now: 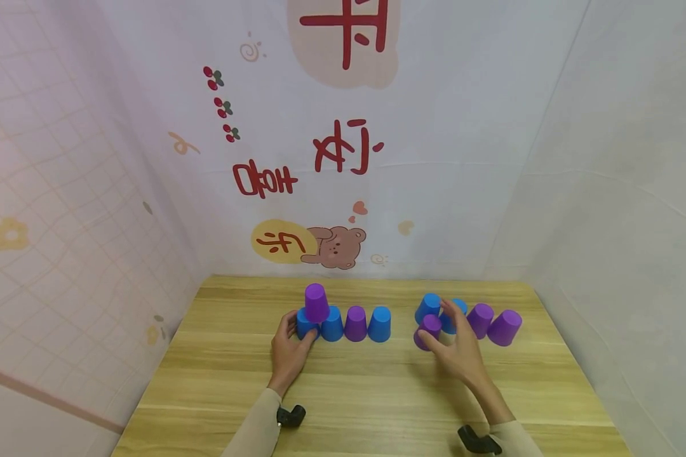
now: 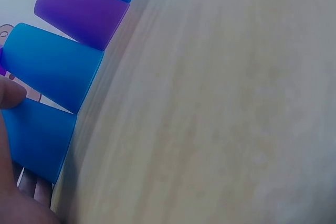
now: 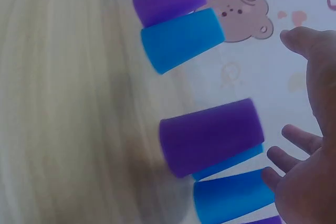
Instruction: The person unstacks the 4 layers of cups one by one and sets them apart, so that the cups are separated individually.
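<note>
My left hand [image 1: 288,355] grips the leftmost blue cup [image 1: 304,325] of a row of upside-down cups, its thumb [image 2: 11,93] on the near side and fingers behind. A purple cup [image 1: 317,303] stands on top, over that blue cup and the blue cup [image 1: 333,325] beside it. On the right, my right hand [image 1: 462,355] hovers at a purple cup [image 1: 430,328] that stands in front of a blue cup [image 1: 429,304]. In the right wrist view its thumb and fingers are spread, apart from this purple cup [image 3: 212,137].
The left row goes on with a purple cup [image 1: 356,325] and a blue cup [image 1: 380,325]. Behind and right of my right hand stand a blue cup [image 1: 456,317] and two purple cups [image 1: 480,320]. A printed cloth wall [image 1: 451,190] backs the wooden table [image 1: 366,393].
</note>
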